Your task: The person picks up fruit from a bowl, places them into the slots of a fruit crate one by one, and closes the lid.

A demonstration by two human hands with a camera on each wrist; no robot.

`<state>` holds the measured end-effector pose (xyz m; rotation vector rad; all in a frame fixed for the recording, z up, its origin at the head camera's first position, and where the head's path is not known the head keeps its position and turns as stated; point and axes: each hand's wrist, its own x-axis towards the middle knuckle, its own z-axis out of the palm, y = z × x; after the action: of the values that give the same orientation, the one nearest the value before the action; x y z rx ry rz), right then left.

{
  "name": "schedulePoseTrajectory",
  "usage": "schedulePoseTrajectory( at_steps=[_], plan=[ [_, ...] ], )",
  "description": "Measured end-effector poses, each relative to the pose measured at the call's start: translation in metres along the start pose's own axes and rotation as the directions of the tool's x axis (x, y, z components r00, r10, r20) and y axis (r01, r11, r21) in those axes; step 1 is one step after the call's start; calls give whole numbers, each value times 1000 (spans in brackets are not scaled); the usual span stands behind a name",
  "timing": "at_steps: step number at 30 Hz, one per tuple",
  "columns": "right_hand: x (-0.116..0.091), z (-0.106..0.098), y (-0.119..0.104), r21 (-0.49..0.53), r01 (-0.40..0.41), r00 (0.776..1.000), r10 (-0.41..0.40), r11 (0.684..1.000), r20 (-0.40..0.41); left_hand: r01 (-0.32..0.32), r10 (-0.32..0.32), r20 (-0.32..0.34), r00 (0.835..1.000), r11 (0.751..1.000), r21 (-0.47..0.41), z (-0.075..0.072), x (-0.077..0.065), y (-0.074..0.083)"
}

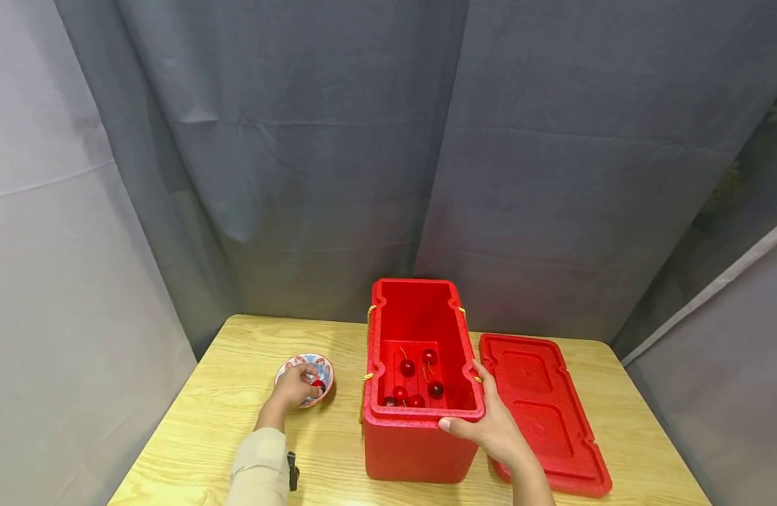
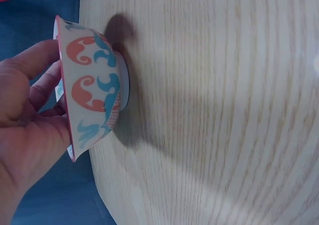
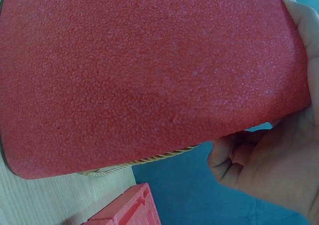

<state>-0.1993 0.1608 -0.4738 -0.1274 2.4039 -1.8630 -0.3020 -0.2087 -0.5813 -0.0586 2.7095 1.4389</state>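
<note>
My left hand (image 1: 292, 388) reaches into a small patterned bowl (image 2: 92, 88) on the table, its thumb and fingers around a dark red cherry (image 1: 317, 385). In the left wrist view the bowl's wall hides the fingertips and the cherry. To the right stands an uncovered red foam box (image 1: 420, 450) with several cherries (image 1: 407, 367) on its floor, some with stems. My right hand (image 1: 492, 425) grips the near right corner of this box, thumb on the front rim and fingers along the right side. Close up in the right wrist view, that hand (image 3: 279, 160) holds the box's edge.
A red lid (image 1: 546, 414) lies flat on the table right of the box. Yellow cords (image 3: 149, 159) run along the box's sides. The wooden table (image 1: 192, 422) ends at grey curtains (image 1: 325, 176) behind and at both sides.
</note>
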Motion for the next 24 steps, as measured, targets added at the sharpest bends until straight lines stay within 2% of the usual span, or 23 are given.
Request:
schedulePoseTrajectory(
  at_steps=[6, 14, 20, 24],
  plan=[
    [-1, 0, -1, -22, 1, 1000, -1, 1000, -8, 5, -5, 33, 999, 1000, -9, 0, -1, 3],
    [-3, 1, -1, -12, -15, 1000, 15, 1000, 0, -56, 53, 31, 998, 994, 90, 0, -2, 3],
    [-2, 2, -1, -12, -11, 1000, 11, 1000, -1, -37, 35, 31, 999, 997, 72, -1, -3, 5],
    [-2, 1, 0, -17, -2, 1000, 2, 1000, -9, -13, 13, 21, 1000, 1000, 1, -1, -6, 11]
  ],
)
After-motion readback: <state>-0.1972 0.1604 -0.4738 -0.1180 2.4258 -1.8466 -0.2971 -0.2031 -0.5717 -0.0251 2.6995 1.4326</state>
